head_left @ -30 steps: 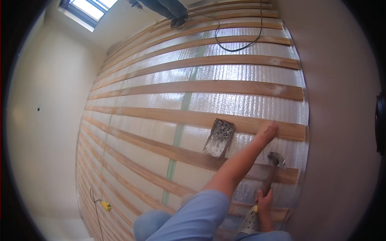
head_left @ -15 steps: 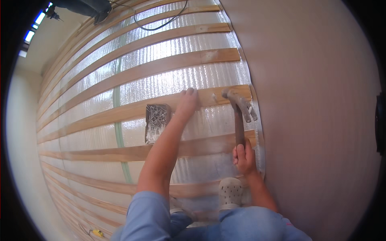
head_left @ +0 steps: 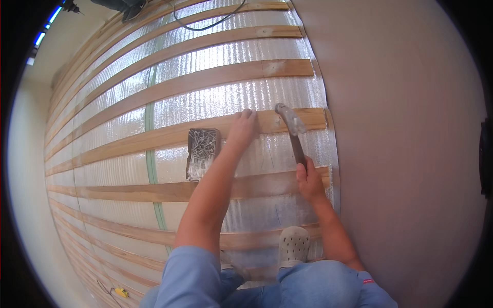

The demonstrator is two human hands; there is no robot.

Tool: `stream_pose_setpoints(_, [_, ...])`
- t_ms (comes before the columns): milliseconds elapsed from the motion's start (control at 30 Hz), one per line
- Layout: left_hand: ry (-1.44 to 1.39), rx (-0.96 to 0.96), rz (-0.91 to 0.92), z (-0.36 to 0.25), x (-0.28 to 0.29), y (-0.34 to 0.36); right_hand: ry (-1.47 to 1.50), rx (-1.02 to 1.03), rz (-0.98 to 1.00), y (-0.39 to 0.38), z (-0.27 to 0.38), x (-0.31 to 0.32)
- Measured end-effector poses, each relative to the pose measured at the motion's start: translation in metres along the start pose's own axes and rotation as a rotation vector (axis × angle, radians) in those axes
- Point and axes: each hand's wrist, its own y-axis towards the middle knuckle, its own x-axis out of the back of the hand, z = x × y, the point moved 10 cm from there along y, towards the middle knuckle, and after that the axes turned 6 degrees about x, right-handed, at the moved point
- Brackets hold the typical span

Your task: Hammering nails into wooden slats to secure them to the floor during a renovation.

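Observation:
My right hand (head_left: 310, 180) is closed round the dark handle of a claw hammer (head_left: 296, 146). The metal head hangs over the right part of a wooden slat (head_left: 169, 134), close to a pale mark on the wood. On the same slat, left of the hammer, lies my left hand (head_left: 245, 126), its fingers bent over the far edge and close together. Beside my left forearm sits an open box (head_left: 189, 154) of metal screws or nails (head_left: 203, 142) and white plastic plugs (head_left: 197, 168). The box's near right corner is partly behind my arm.
More slats (head_left: 231, 71) run in parallel over silvery foil sheeting (head_left: 205, 100), crossed by green tape (head_left: 149, 123). Plain brownish floor (head_left: 400, 154) lies to the right. A black cable (head_left: 205, 28) and another person's shoe (head_left: 134, 10) are at the far side; a yellow tool (head_left: 121, 292) lies near left.
My right hand has carried the hammer forward and left, so its head is now further over the slat. The left hand stays on the slat; the whole view has shifted slightly.

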Motion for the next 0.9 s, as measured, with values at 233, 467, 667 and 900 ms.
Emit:
stream_pose_setpoints(233, [0.109,-0.016,-0.009,0.014,-0.01,-0.002,-0.05,-0.098,0.08,0.012,-0.029,-0.027])
stream_pose_setpoints(467, [0.123,-0.028,-0.114,-0.012,0.006,-0.006,0.309,-0.172,0.071,-0.028,-0.054,-0.043])
stream_pose_setpoints(667, [-0.124,0.051,-0.197,0.002,0.063,-0.058,0.149,-0.137,0.029,-0.04,-0.077,-0.036])
stream_pose_setpoints(900, [0.05,0.366,-0.339,0.075,0.127,-0.13,0.288,-0.122,0.001,-0.045,-0.108,-0.04])
